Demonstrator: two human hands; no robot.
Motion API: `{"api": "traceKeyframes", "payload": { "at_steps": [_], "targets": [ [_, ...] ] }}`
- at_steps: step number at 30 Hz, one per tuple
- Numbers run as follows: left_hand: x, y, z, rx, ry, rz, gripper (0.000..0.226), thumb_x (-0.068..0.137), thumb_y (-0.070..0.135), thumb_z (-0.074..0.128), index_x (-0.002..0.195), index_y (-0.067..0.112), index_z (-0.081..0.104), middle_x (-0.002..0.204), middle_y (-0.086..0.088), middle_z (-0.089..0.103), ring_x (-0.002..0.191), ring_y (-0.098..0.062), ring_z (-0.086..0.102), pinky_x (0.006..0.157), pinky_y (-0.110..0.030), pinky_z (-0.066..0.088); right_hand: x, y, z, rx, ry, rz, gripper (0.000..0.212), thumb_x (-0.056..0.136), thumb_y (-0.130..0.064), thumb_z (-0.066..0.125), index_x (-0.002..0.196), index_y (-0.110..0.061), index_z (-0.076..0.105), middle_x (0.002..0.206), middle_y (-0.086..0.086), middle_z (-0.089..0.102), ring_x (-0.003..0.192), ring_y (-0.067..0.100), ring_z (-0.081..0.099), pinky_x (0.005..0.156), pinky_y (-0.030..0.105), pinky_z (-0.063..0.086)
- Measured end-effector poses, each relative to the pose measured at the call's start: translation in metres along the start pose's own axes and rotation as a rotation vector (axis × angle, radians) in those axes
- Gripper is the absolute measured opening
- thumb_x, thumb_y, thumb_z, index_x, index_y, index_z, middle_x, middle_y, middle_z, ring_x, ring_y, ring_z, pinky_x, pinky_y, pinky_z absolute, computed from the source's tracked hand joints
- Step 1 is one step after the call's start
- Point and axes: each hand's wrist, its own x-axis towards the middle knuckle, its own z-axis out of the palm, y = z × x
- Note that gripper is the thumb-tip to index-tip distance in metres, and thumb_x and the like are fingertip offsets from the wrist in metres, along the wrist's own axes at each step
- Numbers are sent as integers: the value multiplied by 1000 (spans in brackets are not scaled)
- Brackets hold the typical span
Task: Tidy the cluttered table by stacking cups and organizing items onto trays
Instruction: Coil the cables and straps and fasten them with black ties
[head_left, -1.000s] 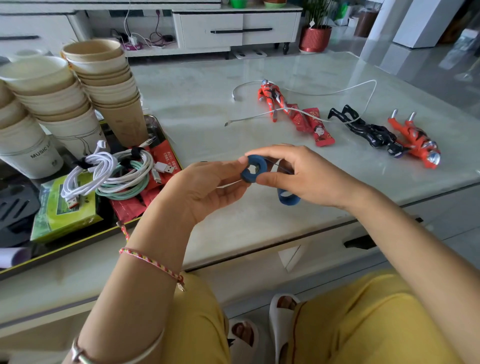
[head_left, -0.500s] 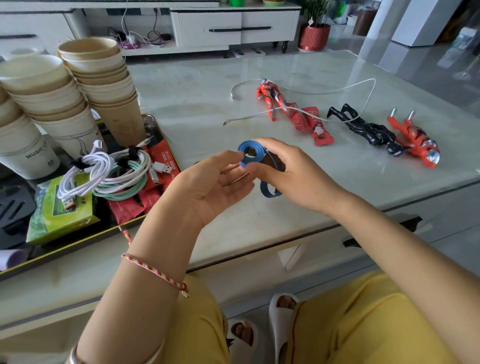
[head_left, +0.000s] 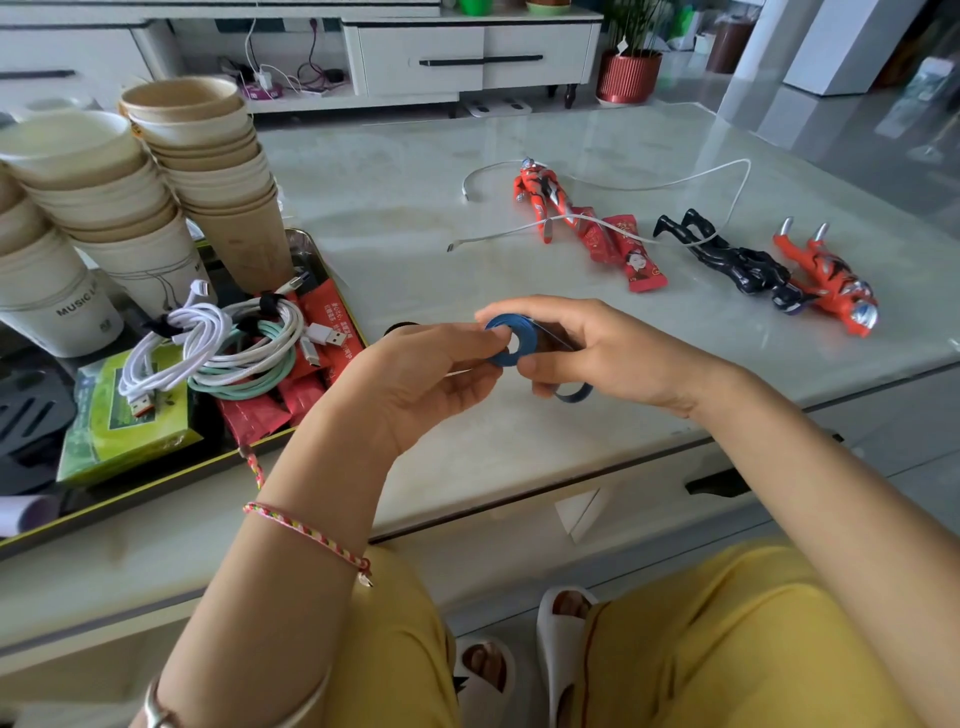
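Note:
Both my hands hold a flat blue cable (head_left: 511, 340) wound into a small coil above the table's front. My left hand (head_left: 421, 374) pinches the coil's left side with thumb and fingers. My right hand (head_left: 587, 358) grips its right side, and a loose blue loop hangs below the fingers. On the left, a dark tray (head_left: 156, 488) with a yellow rim carries stacks of paper cups (head_left: 218, 171), coiled white and green cables (head_left: 228, 343), red packets and a green pack (head_left: 124, 415).
Further back on the marble table (head_left: 415, 218) lie a red figure (head_left: 543, 195), a loose white cable (head_left: 675, 184), red snack packets (head_left: 631, 254), a black figure (head_left: 737, 260) and another red figure (head_left: 831, 280). A white cabinet stands behind.
The blue coil has turned between my fingers and another length is wound on. The hanging loop has shifted slightly under my right hand. Everything on the table and tray has stayed put.

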Motion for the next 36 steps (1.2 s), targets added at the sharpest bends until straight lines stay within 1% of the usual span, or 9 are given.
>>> {"api": "traceKeyframes", "payload": {
  "at_steps": [4, 9, 13, 16, 20, 26, 31, 34, 36],
  "targets": [
    [-1, 1, 4, -233, -10, 8, 3, 83, -2, 59, 83, -1, 62, 82, -11, 64, 74, -16, 62, 70, -23, 56, 1, -1, 3, 42, 153, -12, 39, 92, -2, 50, 125, -22, 52, 64, -19, 58, 58, 6, 54, 56, 14, 43],
    [-4, 1, 9, -366, 7, -33, 10, 82, 0, 62, 90, -6, 62, 85, -18, 68, 71, -19, 68, 69, -27, 58, 5, 0, 23, -48, 322, -69, 38, 94, -17, 52, 132, -19, 46, 77, -21, 52, 61, -11, 52, 59, 5, 37],
    [-4, 4, 0, -226, -31, -82, 16, 81, 0, 61, 97, 2, 62, 83, -12, 69, 76, -19, 69, 70, -38, 58, 7, 1, 27, -70, 289, -47, 33, 95, -13, 47, 127, -21, 49, 67, -23, 53, 60, -9, 50, 61, 8, 34],
    [-3, 4, -4, 34, -55, -40, 13, 84, 6, 60, 96, 6, 65, 80, -5, 71, 77, -16, 70, 71, -33, 57, 6, 0, 23, -99, 231, -38, 28, 91, -2, 42, 110, -15, 58, 57, -29, 55, 56, -8, 50, 56, 6, 33],
    [-2, 1, -4, 227, -39, 9, 17, 81, 21, 68, 92, 10, 69, 82, -1, 70, 73, -11, 66, 67, -25, 53, 3, -2, 15, -85, 197, -41, 30, 86, 3, 39, 99, -7, 63, 54, -21, 52, 49, 0, 44, 50, 6, 31],
    [0, -1, -8, 315, -12, 26, 12, 76, 24, 72, 81, 13, 71, 63, 7, 66, 59, -6, 55, 50, -15, 48, 1, -1, 12, -71, 158, 9, 30, 87, 0, 39, 105, -12, 60, 50, -16, 46, 48, 5, 35, 47, 14, 31],
    [3, -2, -9, 269, -10, 82, 14, 77, 24, 70, 85, 13, 72, 66, 5, 63, 61, -6, 54, 53, -15, 46, 2, 0, 11, 118, 210, 90, 18, 89, -4, 45, 104, -9, 53, 61, 3, 46, 47, 9, 40, 45, 19, 35],
    [4, -2, -7, 179, -2, 128, 14, 77, 24, 69, 85, 13, 70, 70, 3, 63, 61, -5, 56, 55, -15, 48, 2, 1, 9, 295, 202, 105, 12, 94, -20, 49, 95, -10, 57, 58, 1, 45, 46, 11, 41, 43, 20, 33],
    [4, -2, -6, 114, -3, 141, 12, 77, 24, 69, 83, 13, 70, 65, 5, 63, 59, -4, 57, 55, -15, 48, 2, 2, 10, 396, 168, 124, 29, 93, -42, 45, 89, -16, 57, 55, 0, 43, 44, 12, 35, 44, 21, 27]
  ]
}}
